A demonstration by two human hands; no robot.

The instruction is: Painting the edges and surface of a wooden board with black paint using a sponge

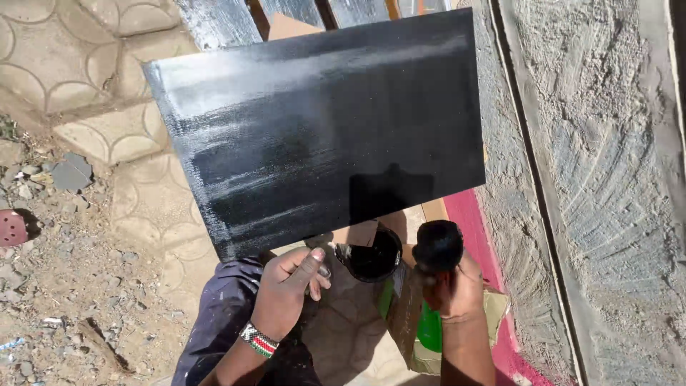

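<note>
Head view: left hand (286,289) grips black board (321,129); right hand (454,286) clasps black sponge (437,244).

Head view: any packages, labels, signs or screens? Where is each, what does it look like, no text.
Round open tin of black paint: below the black-painted board, between the left hand and the right hand.
Green container with a pale label strip: under the right hand, partly hidden by brown cardboard.
No signs or screens in view.
</note>
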